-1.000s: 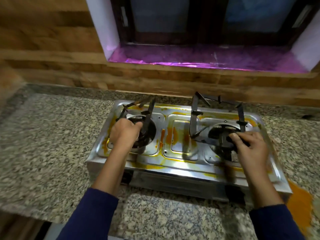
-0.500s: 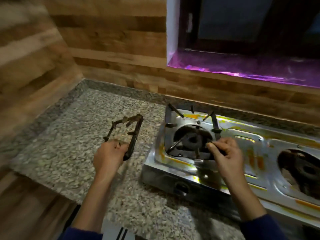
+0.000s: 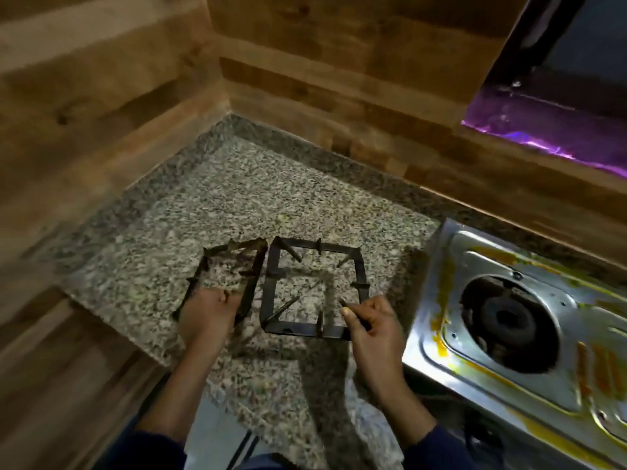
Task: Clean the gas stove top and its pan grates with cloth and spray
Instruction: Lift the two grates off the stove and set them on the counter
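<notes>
Two black square pan grates are over the granite counter (image 3: 237,198), left of the stove. My left hand (image 3: 208,312) grips the near edge of the left grate (image 3: 252,266), which looks rusty and tilted. My right hand (image 3: 371,325) holds the near right corner of the right grate (image 3: 273,293), which sits nearly flat just above or on the counter. The steel stove top (image 3: 437,300) lies at the right, smeared with yellow-orange stains, its left burner (image 3: 509,320) bare. No cloth or spray bottle is in view.
Wood-panelled walls (image 3: 101,96) close the counter's corner at the left and back. A window sill (image 3: 543,130) lit purple is at the upper right. The counter's front edge runs just below my forearms.
Both grates came off the stove and moved left over the counter. The right grate, over the left burner half a second ago, is now beside the left grate. My view swung left.
</notes>
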